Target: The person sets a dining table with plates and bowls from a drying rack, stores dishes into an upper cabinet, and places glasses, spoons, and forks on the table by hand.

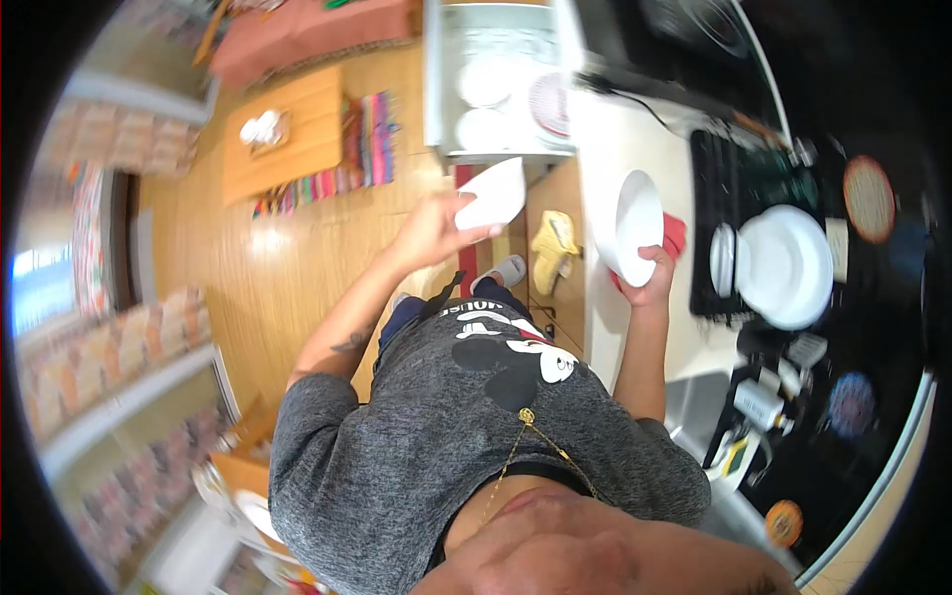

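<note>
My left hand [436, 230] is closed on the edge of a white dish [496, 194], which is tilted and held in the air just short of the open drawer [433, 84]. My right hand [650, 281] grips the rim of a white bowl [638, 223], tipped on its side over the pale counter [605, 327]. A red cloth [674, 236] shows behind that bowl, by my right fingers; whether they hold it too, I cannot tell. White plates [486, 81] and a patterned plate [550, 104] lie inside the drawer.
To the right are a black rack [714, 178], large white dishes [788, 268] and a sink [694, 402]. A yellow cloth [553, 248] hangs at the cabinet front below the counter. Over the wooden floor, at left, stands a low table [297, 164] by a striped rug [375, 149].
</note>
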`<action>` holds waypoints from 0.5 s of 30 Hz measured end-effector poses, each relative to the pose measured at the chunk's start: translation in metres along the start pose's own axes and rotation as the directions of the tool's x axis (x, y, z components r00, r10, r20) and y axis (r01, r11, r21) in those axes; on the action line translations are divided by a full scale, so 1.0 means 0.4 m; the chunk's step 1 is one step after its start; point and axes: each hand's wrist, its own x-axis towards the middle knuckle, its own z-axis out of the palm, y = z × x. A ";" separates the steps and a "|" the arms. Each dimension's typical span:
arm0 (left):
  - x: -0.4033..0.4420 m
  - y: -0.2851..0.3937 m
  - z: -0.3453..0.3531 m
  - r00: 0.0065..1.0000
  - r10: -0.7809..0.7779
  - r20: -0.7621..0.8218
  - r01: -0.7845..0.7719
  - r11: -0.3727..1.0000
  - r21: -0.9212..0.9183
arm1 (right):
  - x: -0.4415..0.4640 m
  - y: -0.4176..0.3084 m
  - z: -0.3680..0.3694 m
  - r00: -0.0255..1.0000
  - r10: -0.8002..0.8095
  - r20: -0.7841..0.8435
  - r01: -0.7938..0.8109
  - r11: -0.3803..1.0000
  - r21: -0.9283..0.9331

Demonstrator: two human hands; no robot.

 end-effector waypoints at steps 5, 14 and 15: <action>-0.428 -0.097 -0.122 0.910 0.213 -0.356 0.004 0.853 0.521 | 0.165 0.241 0.210 0.942 0.309 0.132 -0.263 0.922 -0.284; -1.042 -0.133 -0.212 0.591 0.039 -0.806 0.595 0.653 0.468 | 0.050 0.945 0.609 0.568 0.784 0.249 -0.501 0.570 -0.651; -1.102 -0.134 -0.209 0.536 0.028 -0.844 0.661 0.608 0.440 | 0.020 1.012 0.633 0.491 0.843 0.218 -0.513 0.482 -0.710</action>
